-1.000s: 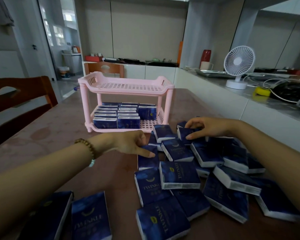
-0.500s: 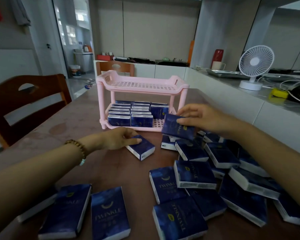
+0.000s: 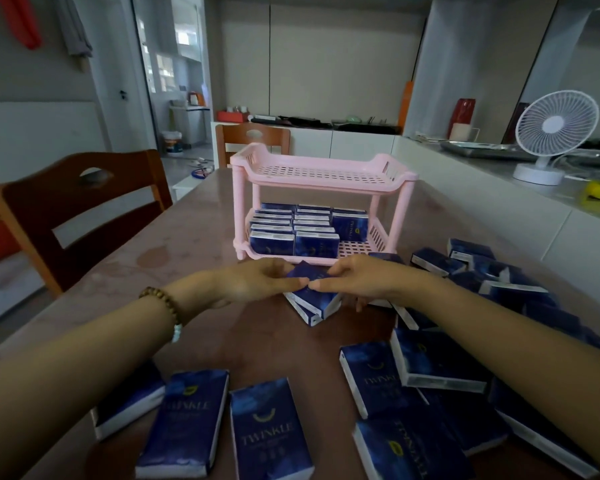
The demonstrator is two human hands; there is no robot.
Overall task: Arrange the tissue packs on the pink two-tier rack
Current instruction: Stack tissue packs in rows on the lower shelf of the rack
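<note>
The left hand (image 3: 257, 284) and the right hand (image 3: 357, 280) meet just in front of the pink plastic two-tier rack (image 3: 323, 174). Both pinch a small stack of dark blue tissue packs (image 3: 310, 299), fingertips almost touching on top. The stack's long side slants toward the rack. The open spot on the bottom shelf (image 3: 355, 247) is right behind the hands, a bit nearer the right hand.

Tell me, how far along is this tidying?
Partly done. The rack's lower tier holds rows of packs, with a gap at its right; the top tier is bare. Both hands grip stacked packs. Many loose packs remain on the table.
</note>
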